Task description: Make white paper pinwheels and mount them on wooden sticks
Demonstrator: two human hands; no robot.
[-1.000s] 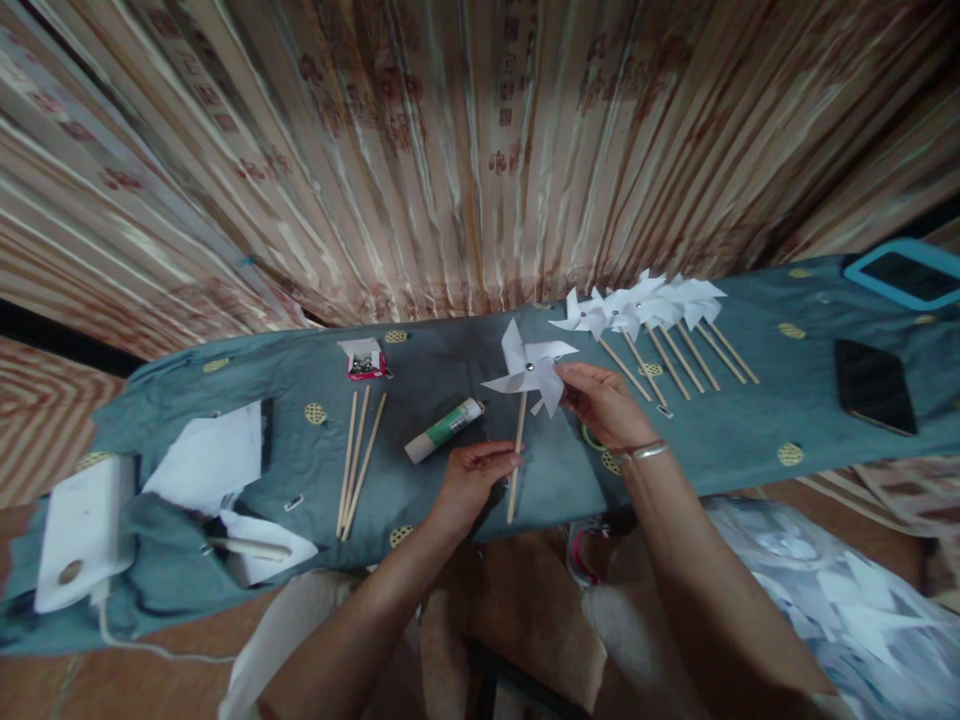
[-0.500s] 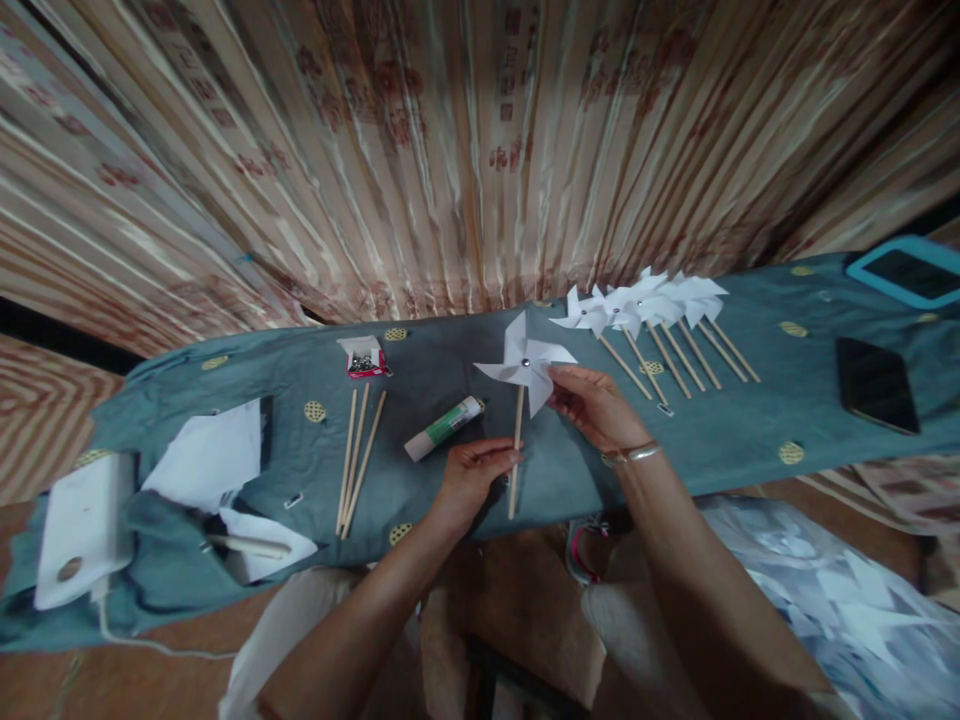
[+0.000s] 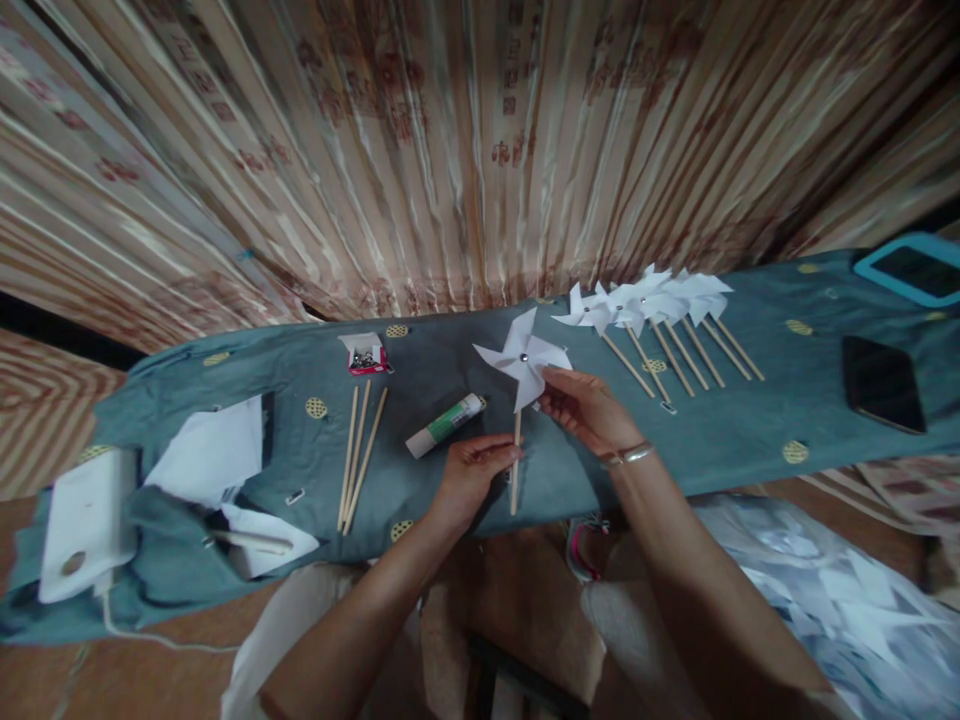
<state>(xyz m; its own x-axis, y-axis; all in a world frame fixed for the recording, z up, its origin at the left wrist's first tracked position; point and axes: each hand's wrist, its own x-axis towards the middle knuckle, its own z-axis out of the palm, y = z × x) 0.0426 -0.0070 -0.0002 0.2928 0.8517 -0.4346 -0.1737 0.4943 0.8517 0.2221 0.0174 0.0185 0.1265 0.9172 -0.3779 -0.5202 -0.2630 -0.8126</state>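
Note:
A white paper pinwheel (image 3: 522, 358) on a wooden stick (image 3: 515, 485) stands over the teal-covered table (image 3: 735, 440). My left hand (image 3: 471, 478) pinches the stick near its middle. My right hand (image 3: 585, 408) holds the lower right blade of the pinwheel with its fingertips. Beside my left hand lies a glue stick (image 3: 445, 425) with a green label. Three bare wooden sticks (image 3: 358, 455) lie further left.
Several finished pinwheels (image 3: 652, 310) lie in a row at the right. A small box of pins (image 3: 365, 354) sits at the back. White paper sheets (image 3: 210, 460) and a white block (image 3: 86, 520) lie left; a black phone (image 3: 881, 383) and a blue-framed tablet (image 3: 911, 268) lie right.
The pinwheel's blades have turned a little under my right hand's fingers. My right hand has shifted slightly left and towards me. My left hand stays on the stick.

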